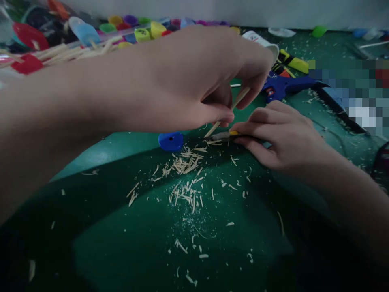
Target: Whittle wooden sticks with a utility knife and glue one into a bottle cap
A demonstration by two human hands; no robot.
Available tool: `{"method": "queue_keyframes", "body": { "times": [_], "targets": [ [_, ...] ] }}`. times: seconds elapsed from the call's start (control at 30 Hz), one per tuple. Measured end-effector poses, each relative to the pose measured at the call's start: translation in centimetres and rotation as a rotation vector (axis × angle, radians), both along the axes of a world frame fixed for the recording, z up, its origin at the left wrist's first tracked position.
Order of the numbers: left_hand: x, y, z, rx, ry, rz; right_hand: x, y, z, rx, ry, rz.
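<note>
Between the thumb and fingers of my left hand (209,77) is a thin wooden stick (214,129), slanting down toward the green tabletop. My right hand (273,134) grips a small craft knife (223,136) with a yellow part near the fingers. Its blade points left and lies close to the stick's lower end; whether the two touch I cannot tell. Just left of the blade sits a blue bottle cap (171,141) with a dark hole in it. A pile of wood shavings (184,164) lies below the cap and blade.
A blue glue gun (278,86) and a yellow-and-black tool (293,61) lie beyond my right hand. Behind my left arm are wooden sticks (60,52) and many coloured caps (142,34). A white cup (258,38) is partly hidden by my left hand. Shavings litter the green table (121,251).
</note>
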State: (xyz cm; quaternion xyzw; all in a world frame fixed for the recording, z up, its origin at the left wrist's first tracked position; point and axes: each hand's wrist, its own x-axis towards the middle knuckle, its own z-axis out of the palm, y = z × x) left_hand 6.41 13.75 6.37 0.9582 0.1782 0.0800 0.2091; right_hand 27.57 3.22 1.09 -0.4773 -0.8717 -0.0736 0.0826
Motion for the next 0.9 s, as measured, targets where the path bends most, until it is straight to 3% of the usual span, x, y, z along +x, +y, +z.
{"method": "queue_keyframes", "body": {
  "times": [0.1, 0.2, 0.4, 0.6, 0.9],
  "targets": [
    [-0.3, -0.7, 0.6, 0.15, 0.04, -0.059, -0.2, -0.3, -0.5, 0.071, 0.013, -0.05],
    [-0.5, -1.1, 0.9, 0.061, 0.089, 0.013, -0.3, -0.4, -0.6, 0.06, 0.026, -0.077],
    [-0.5, 0.2, -0.9, 0.054, -0.103, -0.099, 0.3, -0.8, 0.3, -0.001, 0.086, -0.003],
    [-0.6, -0.1, -0.3, -0.051, 0.006, 0.029, 0.5, -1.2, 0.2, 0.112, 0.089, -0.025],
    [-0.3, -0.8, 0.8, -0.065, 0.08, 0.08, 0.1, -0.7, 0.3, 0.045, 0.066, -0.021]
  ]
}}
